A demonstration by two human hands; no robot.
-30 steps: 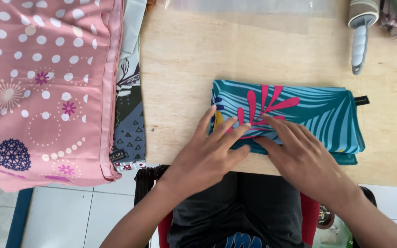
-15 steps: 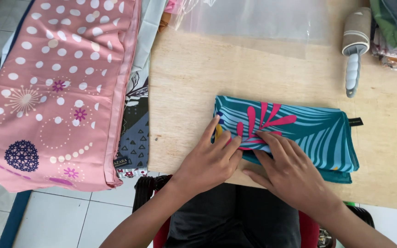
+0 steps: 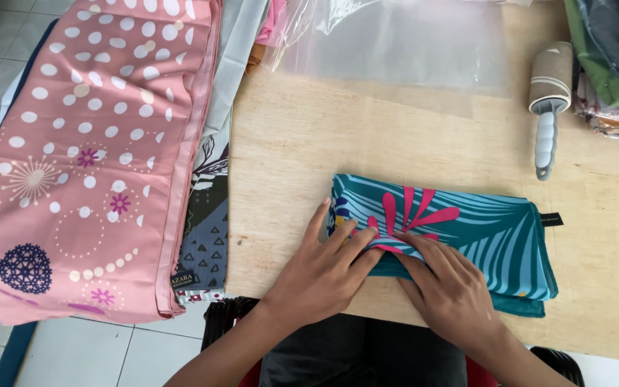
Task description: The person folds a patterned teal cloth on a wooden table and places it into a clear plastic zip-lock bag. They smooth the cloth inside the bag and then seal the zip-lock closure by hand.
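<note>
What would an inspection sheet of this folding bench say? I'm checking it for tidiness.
Surface: wooden table, bare at centre.
Job's things: folded teal scarf with pink leaf print, lying flat near the front edge.
Clutter: clear plastic bag at the back; lint roller to the right; fabric pile in the far right corner.
Hands: left hand and right hand press flat on the scarf's near edge.
Cables: nothing seen.
Surroundings: pink dotted cloth draped left; tiled floor.

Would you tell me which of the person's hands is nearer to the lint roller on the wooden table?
Right. The right hand rests on the folded teal scarf, below and left of the lint roller; the left hand lies farther left, at the scarf's left end.
</note>
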